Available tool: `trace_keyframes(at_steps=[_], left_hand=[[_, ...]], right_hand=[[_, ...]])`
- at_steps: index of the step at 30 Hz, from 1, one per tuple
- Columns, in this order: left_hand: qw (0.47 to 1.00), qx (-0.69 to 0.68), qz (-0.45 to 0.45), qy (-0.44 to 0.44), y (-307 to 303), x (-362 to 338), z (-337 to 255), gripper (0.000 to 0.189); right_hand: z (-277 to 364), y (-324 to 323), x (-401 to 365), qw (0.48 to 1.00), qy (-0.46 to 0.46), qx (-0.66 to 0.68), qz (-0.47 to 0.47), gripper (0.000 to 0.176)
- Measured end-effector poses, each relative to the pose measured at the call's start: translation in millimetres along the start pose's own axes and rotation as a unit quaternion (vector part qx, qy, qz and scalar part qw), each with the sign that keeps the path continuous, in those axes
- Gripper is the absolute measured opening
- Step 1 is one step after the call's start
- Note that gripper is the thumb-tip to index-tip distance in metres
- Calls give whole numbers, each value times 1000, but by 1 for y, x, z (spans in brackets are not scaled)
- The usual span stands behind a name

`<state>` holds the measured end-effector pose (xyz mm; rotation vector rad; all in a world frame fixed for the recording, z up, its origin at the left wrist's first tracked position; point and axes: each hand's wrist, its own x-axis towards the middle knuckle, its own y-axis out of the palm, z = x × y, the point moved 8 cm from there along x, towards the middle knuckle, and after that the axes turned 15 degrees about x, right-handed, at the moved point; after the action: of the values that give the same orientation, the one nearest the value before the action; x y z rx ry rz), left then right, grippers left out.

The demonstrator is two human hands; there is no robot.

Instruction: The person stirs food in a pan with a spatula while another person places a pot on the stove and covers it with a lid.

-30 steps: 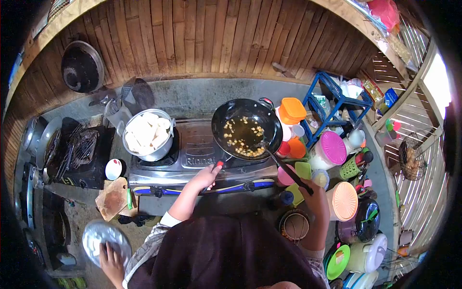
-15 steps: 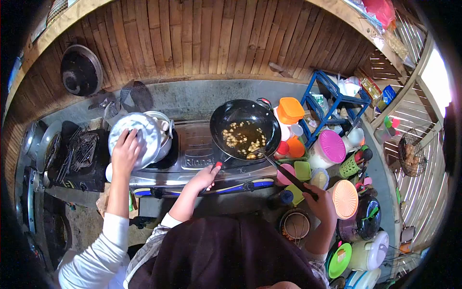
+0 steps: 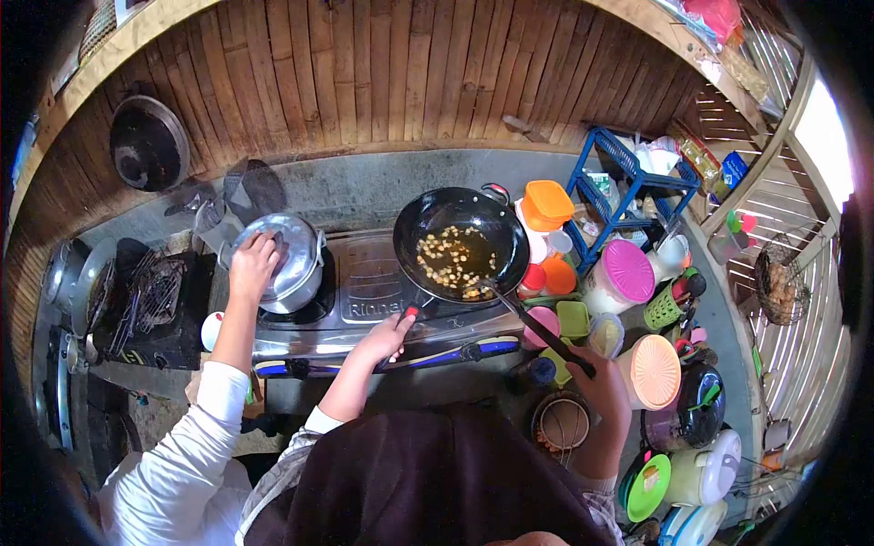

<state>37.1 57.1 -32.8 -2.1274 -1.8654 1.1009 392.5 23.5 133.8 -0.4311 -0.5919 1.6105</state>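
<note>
A black wok (image 3: 428, 211) stands on the right side of the stove, with small pale-brown pieces (image 3: 451, 250) in oil at its bottom. My left hand (image 3: 386, 337) is closed around the wok's handle (image 3: 412, 311), whose red part shows at the fingers. In my right hand (image 3: 601, 375) is the dark handle of a spatula (image 3: 542, 330); its blade dips into the wok at the lower right edge. To the left, a co-worker's hand (image 3: 253, 264) in a white sleeve grips the knob of the lid on a silver pot (image 3: 296, 289).
The metal stove (image 3: 369, 259) runs along the wall. Plastic tubs, including an orange one (image 3: 548, 205) and a pink-lidded one (image 3: 628, 270), crowd the right side near a blue rack (image 3: 628, 173). A grill rack (image 3: 159, 291) lies at the left.
The co-worker's hand has lowered the tilted lid onto the silver pot. In the wok the pieces are spread more widely, and the spatula has shifted slightly.
</note>
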Motion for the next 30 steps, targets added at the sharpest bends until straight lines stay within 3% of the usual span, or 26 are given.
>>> trace_keyframes(at_steps=[6, 15, 18, 20, 26, 30], left_hand=[[1000, 3, -2, 10, 1, 3, 2, 47], [1000, -7, 0, 1, 0, -1, -3, 48], [1000, -13, -9, 1, 0, 0, 1, 51], [1000, -13, -1, -2, 2, 3, 4, 53], [1000, -11, 25, -10, 0, -4, -3, 53], [1000, -8, 22, -19, 1, -6, -5, 52]], right_hand=[[-5, 20, 7, 999, 32, 1, 11, 32], [4, 65, 22, 997, -42, 65, 31, 34], [-7, 87, 33, 992, 36, 111, 58, 35], [2, 98, 42, 984, -56, 158, 56, 34], [-8, 125, 72, 980, -163, 110, 9, 34], [-22, 137, 96, 980, -115, 165, 15, 39]])
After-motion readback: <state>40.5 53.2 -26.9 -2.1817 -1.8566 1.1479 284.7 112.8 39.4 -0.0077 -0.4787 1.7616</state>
